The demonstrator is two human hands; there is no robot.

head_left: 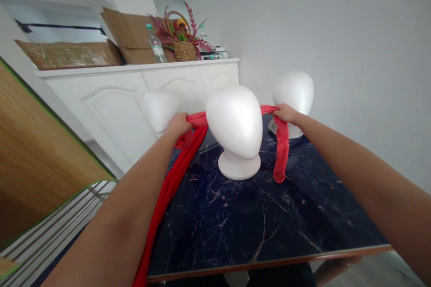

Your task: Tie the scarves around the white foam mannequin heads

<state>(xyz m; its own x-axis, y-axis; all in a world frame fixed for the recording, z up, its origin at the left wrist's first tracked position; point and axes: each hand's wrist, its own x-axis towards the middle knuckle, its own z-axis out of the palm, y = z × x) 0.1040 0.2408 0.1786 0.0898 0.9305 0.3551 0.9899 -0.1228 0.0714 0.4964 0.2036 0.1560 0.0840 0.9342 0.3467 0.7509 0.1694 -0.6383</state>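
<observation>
A white mannequin head (235,121) stands upright on its round base in the middle of the table. A long red scarf (175,175) passes behind it, stretched between my two hands. My left hand (180,124) is closed around the scarf to the left of the head, and a long length hangs from there down over the table's front edge. To the right of the head, my right hand (285,113) grips the scarf close to its other end, whose short tail drops toward the tabletop. The head hides the scarf's middle stretch.
The dark blue marbled table (229,224) carries two more white mannequin heads, one behind my right hand (296,92) and one behind my left (160,107). Beyond is a white cabinet (111,103) with cardboard boxes (134,31), a bottle (156,45) and a flower basket (184,50).
</observation>
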